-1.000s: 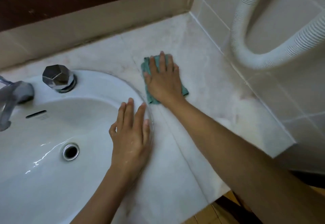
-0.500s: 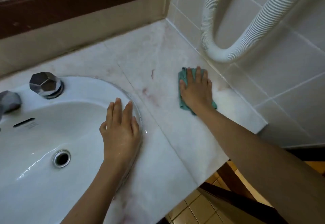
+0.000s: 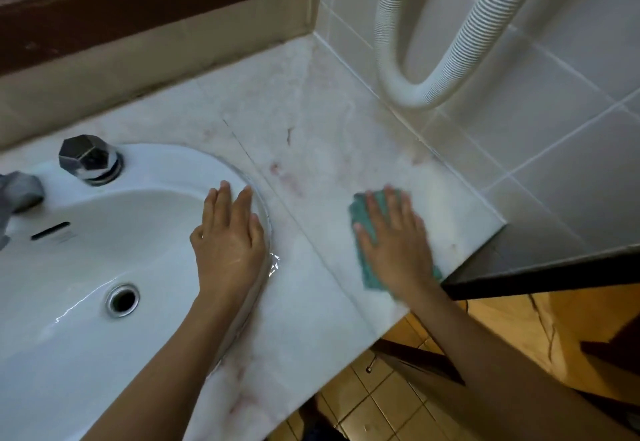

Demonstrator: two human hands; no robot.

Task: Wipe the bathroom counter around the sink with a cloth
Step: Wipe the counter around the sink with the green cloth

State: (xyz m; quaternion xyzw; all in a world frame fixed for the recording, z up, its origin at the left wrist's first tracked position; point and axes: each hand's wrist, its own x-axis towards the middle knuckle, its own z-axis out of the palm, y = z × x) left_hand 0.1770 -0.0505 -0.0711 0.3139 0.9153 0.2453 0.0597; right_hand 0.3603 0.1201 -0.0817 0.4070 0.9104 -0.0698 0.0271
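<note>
A teal cloth (image 3: 362, 219) lies flat on the white marble counter (image 3: 311, 149), to the right of the sink and near the counter's front right edge. My right hand (image 3: 394, 246) presses down on it with fingers spread; most of the cloth is hidden under the palm. The hand is motion-blurred. My left hand (image 3: 228, 243) rests flat on the right rim of the white sink (image 3: 104, 250), fingers together, holding nothing. Faint reddish stains mark the counter between the two hands.
A faceted chrome tap knob (image 3: 88, 158) and part of the spout (image 3: 19, 194) stand at the sink's back left. A white ribbed hose (image 3: 415, 90) loops down the tiled right wall just above the counter. The counter ends at front right, above a tiled floor (image 3: 367, 402).
My right hand has slid the cloth from the counter's far part, first right toward the tiled wall, then back toward the front edge. My left hand stayed on the sink rim.
</note>
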